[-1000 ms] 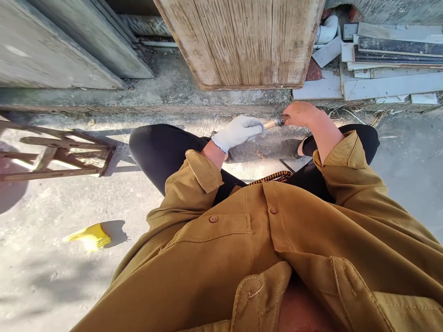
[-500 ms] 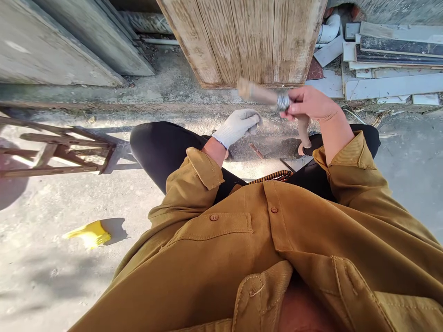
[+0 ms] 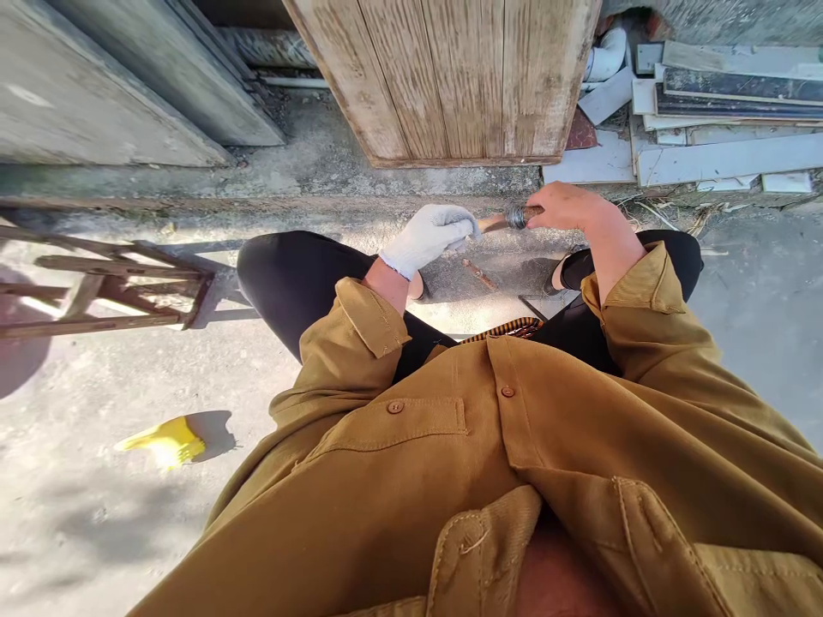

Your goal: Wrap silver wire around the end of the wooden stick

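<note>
My left hand (image 3: 432, 237), in a white knitted glove, closes around the left end of a wooden stick (image 3: 492, 223). My bare right hand (image 3: 567, 207) grips the same stick from the other side, fingers wrapped at its right end. Between the hands a winding of grey metal wire (image 3: 516, 216) wraps the stick, close to my right fingertips. The stick's ends are hidden by my hands. Below it, on the ground between my feet, lies a thin piece of reddish-brown wood (image 3: 480, 275).
A weathered plank panel (image 3: 443, 86) stands ahead. Stacked boards (image 3: 726, 163) and a white pipe (image 3: 608, 58) are at the right. To the left stand a wooden frame (image 3: 122, 267) and grey panels (image 3: 96, 94). A yellow object (image 3: 168, 442) lies on the concrete.
The stick has swung from my right hand's raised, tilted hold to nearly level between both hands. My left hand has closed on its left end. My right hand has lowered slightly.
</note>
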A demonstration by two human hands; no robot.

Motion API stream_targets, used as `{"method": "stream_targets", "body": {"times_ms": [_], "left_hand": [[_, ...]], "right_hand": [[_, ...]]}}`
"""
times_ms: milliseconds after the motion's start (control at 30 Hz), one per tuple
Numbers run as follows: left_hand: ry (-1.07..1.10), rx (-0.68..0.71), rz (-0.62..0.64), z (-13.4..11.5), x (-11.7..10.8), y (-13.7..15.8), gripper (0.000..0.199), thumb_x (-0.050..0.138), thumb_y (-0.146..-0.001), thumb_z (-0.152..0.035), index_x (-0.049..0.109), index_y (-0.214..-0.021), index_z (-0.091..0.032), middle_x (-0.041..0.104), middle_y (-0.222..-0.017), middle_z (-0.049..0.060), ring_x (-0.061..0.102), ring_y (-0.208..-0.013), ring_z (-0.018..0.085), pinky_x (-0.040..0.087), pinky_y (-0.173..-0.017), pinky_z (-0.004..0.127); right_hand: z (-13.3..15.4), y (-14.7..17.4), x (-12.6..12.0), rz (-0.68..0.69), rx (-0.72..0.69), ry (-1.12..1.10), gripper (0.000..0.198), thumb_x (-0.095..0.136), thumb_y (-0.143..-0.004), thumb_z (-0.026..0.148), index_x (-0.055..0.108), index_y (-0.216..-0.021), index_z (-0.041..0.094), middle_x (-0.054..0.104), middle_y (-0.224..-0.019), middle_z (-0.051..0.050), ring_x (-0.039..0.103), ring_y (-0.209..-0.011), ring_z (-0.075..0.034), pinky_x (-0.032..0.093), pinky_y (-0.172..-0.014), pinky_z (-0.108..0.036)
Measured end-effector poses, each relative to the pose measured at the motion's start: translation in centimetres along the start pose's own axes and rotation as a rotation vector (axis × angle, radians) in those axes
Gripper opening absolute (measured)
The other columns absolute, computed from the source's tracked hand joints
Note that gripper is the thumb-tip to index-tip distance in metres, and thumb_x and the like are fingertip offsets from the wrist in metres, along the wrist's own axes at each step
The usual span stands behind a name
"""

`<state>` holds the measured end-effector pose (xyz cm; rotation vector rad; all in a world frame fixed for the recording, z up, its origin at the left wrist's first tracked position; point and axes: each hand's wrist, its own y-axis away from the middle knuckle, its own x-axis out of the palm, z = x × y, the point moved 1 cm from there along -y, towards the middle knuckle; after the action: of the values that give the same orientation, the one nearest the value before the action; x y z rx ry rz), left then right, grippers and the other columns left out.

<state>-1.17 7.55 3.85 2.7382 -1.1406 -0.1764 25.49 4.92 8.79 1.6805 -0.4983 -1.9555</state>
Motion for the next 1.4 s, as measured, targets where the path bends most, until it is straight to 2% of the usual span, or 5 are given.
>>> {"method": "stream_targets", "body": {"times_ms": [500,800,1000,1200,1400], "left_hand": [[-0.099,-0.01,-0.099,0.8,-0.2,-1.1,0.016,0.064,-0.094,-0.022,0.072,-0.082,-0.017,0.052,-0.058,-0.002,0.048,-0.056,0.011,0.043,-0.063,0.028],[-0.02,-0.135,-0.021,0.5,1.8,-1.4,0.019,0.058,-0.101,-0.02,0.066,-0.085,-0.017,0.05,-0.056,-0.004,0.046,-0.05,0.009,0.033,-0.053,0.024],[-0.182,-0.126,0.099,-0.2,2.2,-1.0,0.015,0.057,-0.097,-0.014,0.07,-0.088,-0.016,0.053,-0.055,-0.005,0.05,-0.052,0.01,0.036,-0.057,0.024],[-0.326,-0.136,0.066,-0.7,1.8,-0.8,0.018,0.058,-0.094,-0.016,0.074,-0.085,-0.014,0.053,-0.054,-0.005,0.045,-0.051,0.009,0.036,-0.06,0.025],[-0.316,-0.135,0.019,-1.1,1.1,-0.7,0.017,0.059,-0.089,-0.015,0.073,-0.08,-0.016,0.054,-0.053,-0.004,0.046,-0.051,0.01,0.037,-0.059,0.026]], "right_hand": [[1.4,0.5,0.9,0.487,-0.559,-0.327,0.022,0.074,-0.096,0.041,0.075,-0.09,0.019,0.062,-0.072,0.002,0.059,-0.074,-0.016,0.043,-0.075,-0.028],[0.3,1.0,0.0,-0.209,-0.361,-0.882,0.033,0.066,-0.104,0.054,0.063,-0.093,0.023,0.067,-0.088,-0.005,0.062,-0.079,-0.019,0.055,-0.08,-0.033],[0.5,-0.7,0.3,-0.301,-0.017,-0.296,0.021,0.064,-0.104,0.032,0.071,-0.118,0.018,0.073,-0.109,-0.016,0.066,-0.101,-0.031,0.051,-0.091,-0.042],[1.6,-0.9,1.2,0.089,-0.087,0.043,0.019,0.065,-0.103,0.029,0.077,-0.111,0.016,0.075,-0.104,-0.015,0.065,-0.089,-0.026,0.041,-0.075,-0.036],[2.1,-0.7,1.4,0.145,-0.131,0.021,0.044,0.064,-0.106,0.055,0.081,-0.115,0.015,0.076,-0.105,-0.016,0.065,-0.087,-0.026,0.039,-0.073,-0.036]]}}
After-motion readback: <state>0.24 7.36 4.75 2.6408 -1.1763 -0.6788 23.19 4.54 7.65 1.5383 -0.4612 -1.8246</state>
